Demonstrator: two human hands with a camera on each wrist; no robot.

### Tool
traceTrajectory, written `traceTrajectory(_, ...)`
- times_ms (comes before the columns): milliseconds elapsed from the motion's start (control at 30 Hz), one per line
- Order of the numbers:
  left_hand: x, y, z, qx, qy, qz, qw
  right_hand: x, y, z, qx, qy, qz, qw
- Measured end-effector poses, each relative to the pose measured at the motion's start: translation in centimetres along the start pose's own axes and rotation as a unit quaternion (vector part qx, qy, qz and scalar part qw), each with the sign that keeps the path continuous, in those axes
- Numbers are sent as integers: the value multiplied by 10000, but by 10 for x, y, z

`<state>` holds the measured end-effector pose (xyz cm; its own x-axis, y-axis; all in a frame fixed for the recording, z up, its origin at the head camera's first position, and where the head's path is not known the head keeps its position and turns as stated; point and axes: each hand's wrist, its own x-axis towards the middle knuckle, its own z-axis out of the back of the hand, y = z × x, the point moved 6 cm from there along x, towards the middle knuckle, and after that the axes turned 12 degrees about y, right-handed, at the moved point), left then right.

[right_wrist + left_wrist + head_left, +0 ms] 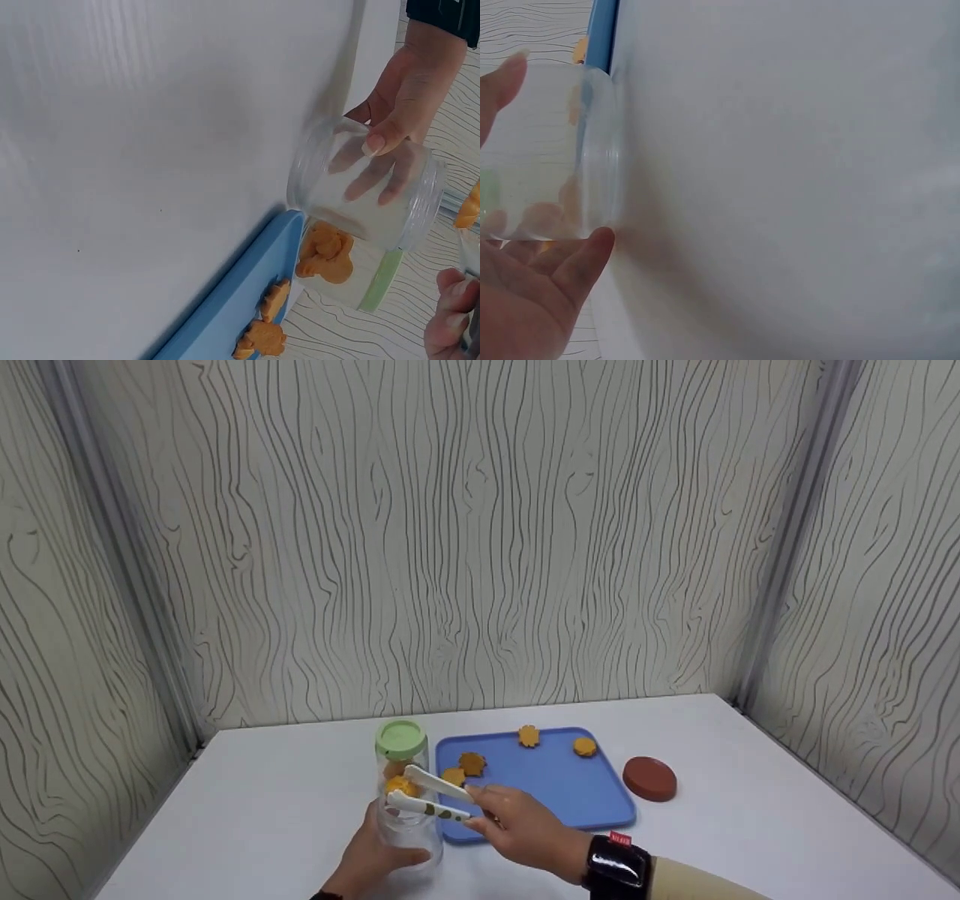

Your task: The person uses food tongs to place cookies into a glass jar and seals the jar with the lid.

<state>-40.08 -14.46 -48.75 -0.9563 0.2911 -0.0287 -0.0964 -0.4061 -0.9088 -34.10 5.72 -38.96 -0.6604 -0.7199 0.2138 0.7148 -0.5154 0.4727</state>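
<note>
My left hand (371,851) grips a clear jar (416,217) that has no lid on it. In the right wrist view, fingers show through its wall and I see nothing inside. White tongs with dark spots (431,808) are in my right hand (525,829), pinched between thumb and fingers. Between the tong tips is an orange-yellow cookie (401,786), above the jar's mouth. Just behind stands a second clear jar with a green lid (401,739); brown cookies (326,253) lie inside it.
A blue tray (551,791) lies right of the jars, with several flower-shaped and round cookies (529,736) on it. Beyond its right edge sits a reddish-brown lid (649,778) on the white table (270,810). Wood-patterned panels (480,547) enclose the back and sides.
</note>
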Motion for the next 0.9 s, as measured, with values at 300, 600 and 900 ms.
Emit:
traceTrajectory(300, -1, -1, -1, -111, 128, -264, 9995, -2, -6, 1, 419, 95, -350, 9985)
traceTrajectory(600, 0, -2, 0, -150, 170, -87, 9997, -11, -16, 8, 397, -2, -509, 9979)
traceTrajectory(900, 1, -1, 0, -33, 89, -270, 9996, -24, -25, 15, 236, -203, -484, 9983)
